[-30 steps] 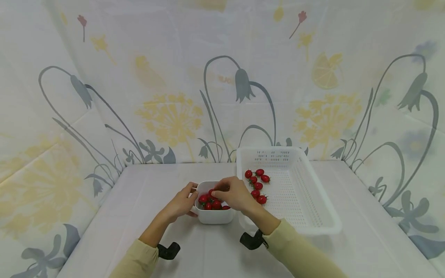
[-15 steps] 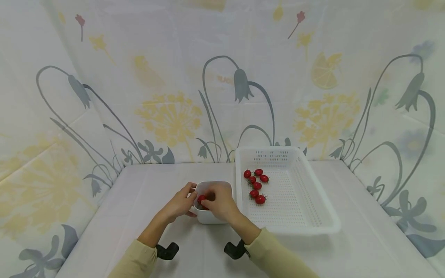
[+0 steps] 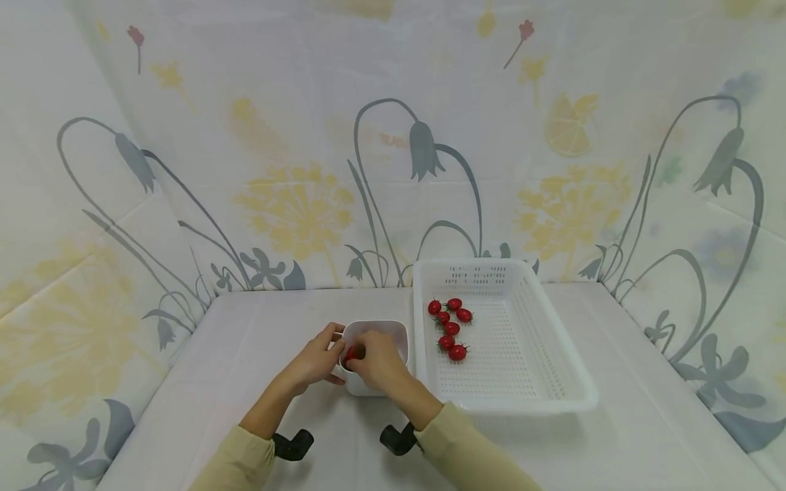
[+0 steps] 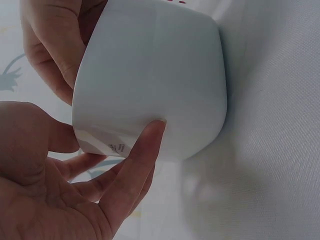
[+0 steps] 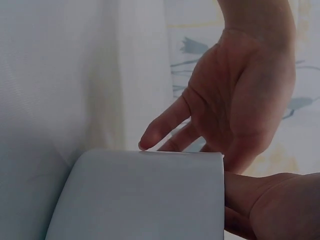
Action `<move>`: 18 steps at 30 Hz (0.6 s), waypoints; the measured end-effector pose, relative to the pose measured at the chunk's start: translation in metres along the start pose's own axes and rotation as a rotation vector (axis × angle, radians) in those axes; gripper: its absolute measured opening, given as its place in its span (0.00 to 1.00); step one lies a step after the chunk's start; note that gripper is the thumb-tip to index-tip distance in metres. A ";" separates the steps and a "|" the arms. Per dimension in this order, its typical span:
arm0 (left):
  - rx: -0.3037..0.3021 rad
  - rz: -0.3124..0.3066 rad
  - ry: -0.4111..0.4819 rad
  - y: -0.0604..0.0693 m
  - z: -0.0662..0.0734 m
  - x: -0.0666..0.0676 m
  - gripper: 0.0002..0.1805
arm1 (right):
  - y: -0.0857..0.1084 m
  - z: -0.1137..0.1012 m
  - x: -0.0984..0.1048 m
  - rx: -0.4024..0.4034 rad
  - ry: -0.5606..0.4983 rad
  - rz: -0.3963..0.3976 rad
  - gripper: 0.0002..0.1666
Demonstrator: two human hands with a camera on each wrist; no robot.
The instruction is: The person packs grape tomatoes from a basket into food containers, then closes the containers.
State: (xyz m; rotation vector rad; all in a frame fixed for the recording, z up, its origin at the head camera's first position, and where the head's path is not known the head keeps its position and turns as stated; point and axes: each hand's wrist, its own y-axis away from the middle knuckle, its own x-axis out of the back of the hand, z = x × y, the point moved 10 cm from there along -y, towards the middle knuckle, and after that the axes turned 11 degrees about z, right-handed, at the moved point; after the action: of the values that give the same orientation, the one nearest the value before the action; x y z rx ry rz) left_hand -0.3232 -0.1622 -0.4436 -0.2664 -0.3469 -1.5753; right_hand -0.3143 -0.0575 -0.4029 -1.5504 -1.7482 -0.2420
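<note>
A small white container point(image 3: 364, 389) stands on the table in front of me. My left hand point(image 3: 316, 358) holds its left side, with the thumb at the rim and the fingers along the outer wall, as the left wrist view shows. Over the rim, my right hand point(image 3: 376, 361) reaches inside. Its bent fingers and thumb appear to pinch a red cherry tomato point(image 3: 350, 355), seen only in part. The right hand hides most of the container's contents. In the right wrist view the container wall point(image 5: 140, 195) covers the right fingertips.
Right beside the container stands a large white perforated basket point(image 3: 516, 341). Several cherry tomatoes point(image 3: 451, 329) with green stems lie along its left side. A patterned cloth point(image 3: 393, 204) hangs behind the white-covered table point(image 3: 245, 354).
My right hand has moved left and down into the container, covering the tomatoes seen there before. My left hand has stayed on the container's side. The basket tomatoes look unmoved.
</note>
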 end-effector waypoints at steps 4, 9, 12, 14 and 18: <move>-0.011 -0.007 -0.003 0.001 0.003 0.000 0.15 | -0.001 0.001 -0.002 -0.018 -0.002 -0.017 0.03; -0.022 -0.018 -0.004 0.003 0.006 0.000 0.16 | -0.002 0.003 -0.003 -0.037 0.012 -0.022 0.04; -0.016 -0.016 -0.002 0.002 0.005 0.000 0.16 | -0.002 0.003 -0.004 -0.040 0.015 -0.026 0.05; -0.021 -0.019 -0.007 0.002 0.005 0.000 0.16 | -0.002 0.002 -0.003 -0.046 0.015 -0.036 0.04; -0.011 -0.013 -0.008 0.001 0.003 -0.001 0.15 | 0.000 0.000 0.000 -0.060 0.012 -0.065 0.03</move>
State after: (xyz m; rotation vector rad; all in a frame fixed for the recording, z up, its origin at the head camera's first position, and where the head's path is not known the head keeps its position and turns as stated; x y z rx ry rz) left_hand -0.3223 -0.1602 -0.4408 -0.2797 -0.3468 -1.5895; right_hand -0.3144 -0.0576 -0.4023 -1.5328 -1.7992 -0.3386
